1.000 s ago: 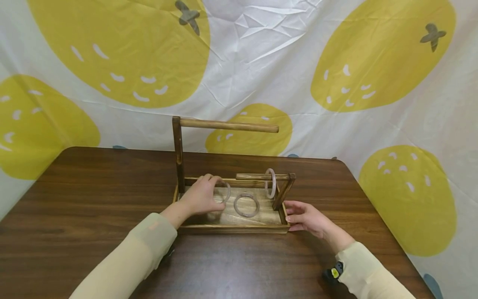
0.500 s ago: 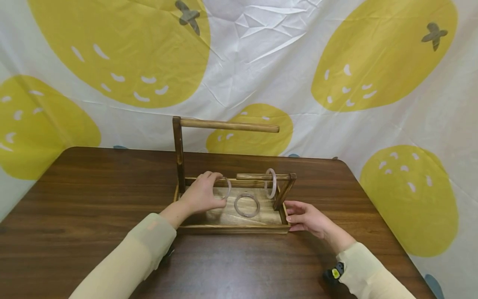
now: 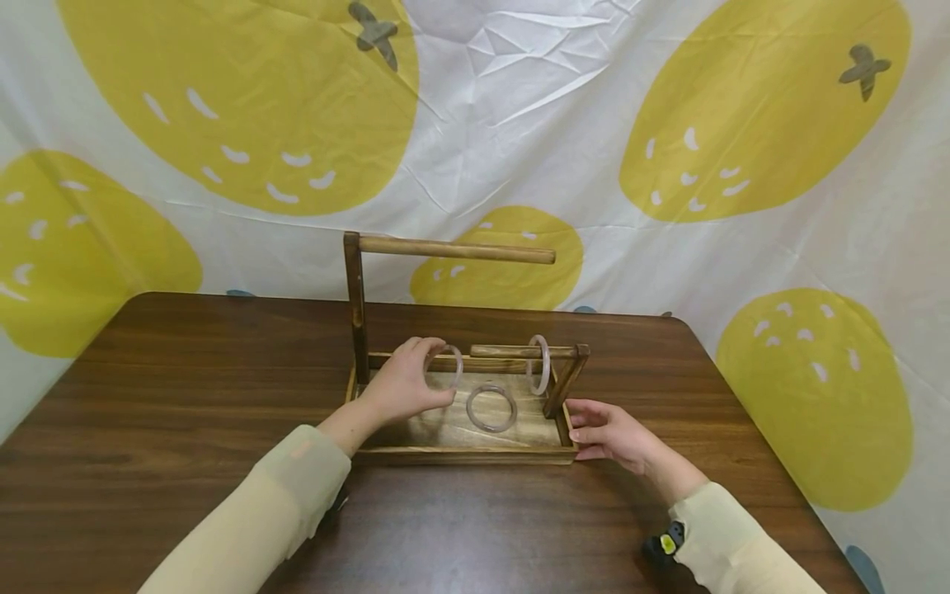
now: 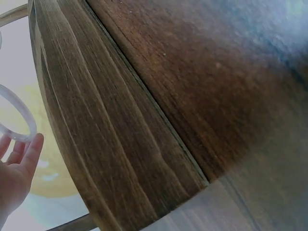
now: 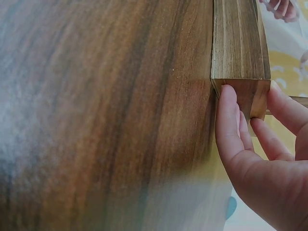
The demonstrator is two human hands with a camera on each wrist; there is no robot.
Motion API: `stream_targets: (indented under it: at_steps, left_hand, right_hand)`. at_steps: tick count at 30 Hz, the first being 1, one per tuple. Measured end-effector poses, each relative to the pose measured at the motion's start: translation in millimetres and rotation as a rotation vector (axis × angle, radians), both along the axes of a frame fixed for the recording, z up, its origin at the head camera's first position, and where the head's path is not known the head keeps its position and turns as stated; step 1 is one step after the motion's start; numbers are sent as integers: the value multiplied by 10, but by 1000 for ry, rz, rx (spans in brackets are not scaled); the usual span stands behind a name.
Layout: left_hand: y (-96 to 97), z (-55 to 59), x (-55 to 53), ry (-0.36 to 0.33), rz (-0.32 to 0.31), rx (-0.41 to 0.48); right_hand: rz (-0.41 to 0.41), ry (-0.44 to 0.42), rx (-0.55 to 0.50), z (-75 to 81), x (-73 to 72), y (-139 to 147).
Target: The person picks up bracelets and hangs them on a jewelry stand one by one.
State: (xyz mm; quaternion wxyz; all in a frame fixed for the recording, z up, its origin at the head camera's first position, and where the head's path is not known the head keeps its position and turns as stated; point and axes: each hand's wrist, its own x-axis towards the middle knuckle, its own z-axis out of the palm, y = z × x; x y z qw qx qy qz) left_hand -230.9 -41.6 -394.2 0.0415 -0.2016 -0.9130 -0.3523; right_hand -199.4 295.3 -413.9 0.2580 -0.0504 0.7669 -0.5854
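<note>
My left hand (image 3: 404,384) pinches a pale translucent bangle (image 3: 459,369) between thumb and fingers, upright above the wooden tray. The left wrist view shows that bangle (image 4: 28,114) at the fingertips. A second bangle (image 3: 491,408) lies flat on the floor of the tray. Around the short lower bar (image 3: 497,351) of the stand hangs a third bangle (image 3: 545,367), near its right post. My right hand (image 3: 612,433) touches the tray's right end. In the right wrist view, its slightly bent fingers (image 5: 228,115) rest against the tray's end wall (image 5: 240,96).
A tall post (image 3: 355,305) rises at the tray's left end and carries a long upper bar (image 3: 460,248) that reaches right. The tray's front wall (image 3: 460,454) faces me. Brown tabletop (image 3: 185,379) surrounds the stand, and a fruit-print curtain (image 3: 490,148) hangs behind.
My left hand has risen slightly, and the bangle in it has turned so that more of its ring shows. The right hand stays at the tray's end.
</note>
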Motion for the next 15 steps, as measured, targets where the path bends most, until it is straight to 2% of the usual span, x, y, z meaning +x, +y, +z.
stream_targets:
  at_steps: [15]
  left_hand:
    - [8, 43, 22, 30, 4, 85]
  right_hand:
    - [5, -2, -5, 17, 6, -5]
